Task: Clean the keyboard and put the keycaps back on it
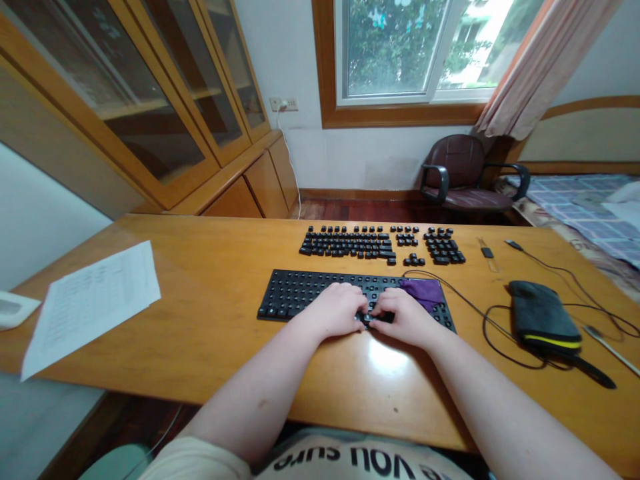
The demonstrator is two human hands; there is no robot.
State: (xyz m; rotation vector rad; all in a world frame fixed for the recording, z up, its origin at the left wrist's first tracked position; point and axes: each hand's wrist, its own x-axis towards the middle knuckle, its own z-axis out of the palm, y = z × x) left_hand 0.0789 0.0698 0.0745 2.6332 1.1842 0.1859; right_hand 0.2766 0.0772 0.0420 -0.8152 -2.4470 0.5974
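A black keyboard (305, 293) lies on the desk before me, most of its keycaps off and its switches showing. My left hand (340, 310) rests over its near middle, fingers curled in and closed. From the other side my right hand (403, 317) meets it, thumb and fingers pinched together. Between the fingertips is a small spot with a light glint, too small to name. A folded purple cloth (424, 293) covers part of the keyboard's right end, beside my right hand. Behind the keyboard, loose black keycaps (345, 243) are laid out in keyboard order.
To the right lie a wire keycap puller (487, 253), a USB plug (513, 245) with its cable, and a grey cloth (543, 313) with a yellow edge by a black brush handle (593, 371). Paper sheets (100, 293) lie left. An armchair (457, 173) stands beyond the desk.
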